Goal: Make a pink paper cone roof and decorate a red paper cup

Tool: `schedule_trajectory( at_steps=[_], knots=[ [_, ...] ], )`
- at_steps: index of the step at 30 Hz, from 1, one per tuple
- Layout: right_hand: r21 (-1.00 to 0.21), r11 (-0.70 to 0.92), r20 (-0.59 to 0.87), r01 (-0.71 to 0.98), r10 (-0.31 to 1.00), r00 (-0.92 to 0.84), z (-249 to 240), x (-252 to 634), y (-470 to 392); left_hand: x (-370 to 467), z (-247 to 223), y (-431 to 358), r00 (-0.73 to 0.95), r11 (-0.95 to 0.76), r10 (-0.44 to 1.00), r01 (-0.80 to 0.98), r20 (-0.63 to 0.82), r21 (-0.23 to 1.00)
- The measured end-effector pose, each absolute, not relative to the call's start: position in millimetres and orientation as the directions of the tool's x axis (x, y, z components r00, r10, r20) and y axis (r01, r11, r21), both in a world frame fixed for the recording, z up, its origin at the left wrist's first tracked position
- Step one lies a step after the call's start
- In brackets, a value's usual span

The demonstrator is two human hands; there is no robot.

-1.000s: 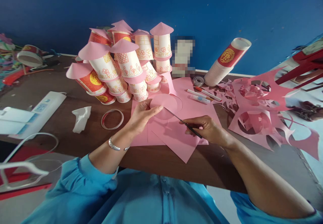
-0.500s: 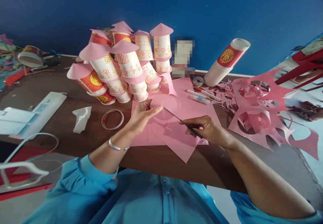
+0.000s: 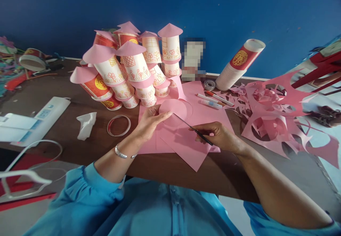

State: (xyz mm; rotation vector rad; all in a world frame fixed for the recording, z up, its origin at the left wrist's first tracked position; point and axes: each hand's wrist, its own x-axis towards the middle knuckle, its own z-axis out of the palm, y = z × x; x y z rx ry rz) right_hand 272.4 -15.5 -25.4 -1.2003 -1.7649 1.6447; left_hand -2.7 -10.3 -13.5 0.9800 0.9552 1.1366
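Note:
My left hand pinches the left edge of a pink paper disc, thumb on top. In my right hand are scissors with dark handles; their thin blades point up and left and reach the disc's lower part near my left thumb. Whether the blades are apart cannot be made out. Beneath lie pink paper sheets, one with a round outline just right of the disc. Behind my left hand stand stacked paper cups with pink cone tops, some white with drawn flowers, some red.
Markers, a glue tube and a tape roll lie behind the sheets. Cut pink scraps and a leaning cup stack are right. Left are a ring of tape, crumpled tissue and a white device.

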Motion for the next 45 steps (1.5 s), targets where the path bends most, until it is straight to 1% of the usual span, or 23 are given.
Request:
schedule_trajectory(
  at_steps=[3,6,9,14,20,26,31,38,42,45],
  knots=[
    [-0.955,-0.075,-0.224,0.287,0.817,-0.532,-26.3,272.8,-15.5,-1.8,-11.5,-10.6,0.164,0.147,0.981,-0.307,-0.1,0.94],
    [-0.956,-0.076,-0.223,0.284,0.816,-0.533,-27.9,273.6,-15.6,-1.7,-10.5,-10.8,0.19,0.206,0.971,-0.341,-0.147,0.917],
    [-0.958,-0.08,-0.221,0.276,0.82,-0.529,-28.8,274.3,-15.7,-2.5,-11.3,-10.6,0.18,0.251,0.963,-0.34,-0.199,0.906],
    [-0.96,-0.077,-0.215,0.27,0.82,-0.531,-27.4,274.2,-15.9,-3.2,-12.8,-10.1,0.193,0.302,0.95,-0.36,-0.247,0.882],
    [-0.953,-0.086,-0.234,0.291,0.82,-0.523,-27.4,273.0,-15.8,-3.1,-11.2,-10.2,0.198,0.298,0.95,-0.352,-0.241,0.887],
    [-0.949,-0.067,-0.228,0.309,0.82,-0.524,-26.1,272.6,-15.4,-2.5,-10.6,-10.4,0.206,0.255,0.959,-0.326,-0.195,0.91],
    [-0.947,-0.073,-0.236,0.313,0.819,-0.523,-23.1,272.4,-15.0,-1.9,-9.4,-10.5,0.195,0.294,0.951,-0.347,-0.239,0.89],
    [-0.951,-0.067,-0.218,0.301,0.836,-0.504,-28.1,272.3,-15.7,-2.2,-10.6,-9.6,0.187,0.303,0.95,-0.365,-0.25,0.88],
    [-0.949,-0.062,-0.222,0.309,0.83,-0.512,-29.1,271.9,-16.0,-3.2,-13.1,-8.5,0.204,0.296,0.95,-0.351,-0.236,0.889],
    [-0.944,-0.054,-0.227,0.327,0.825,-0.518,-29.1,272.2,-15.3,-4.0,-13.9,-8.2,0.182,0.272,0.958,-0.351,-0.22,0.896]
  ],
)
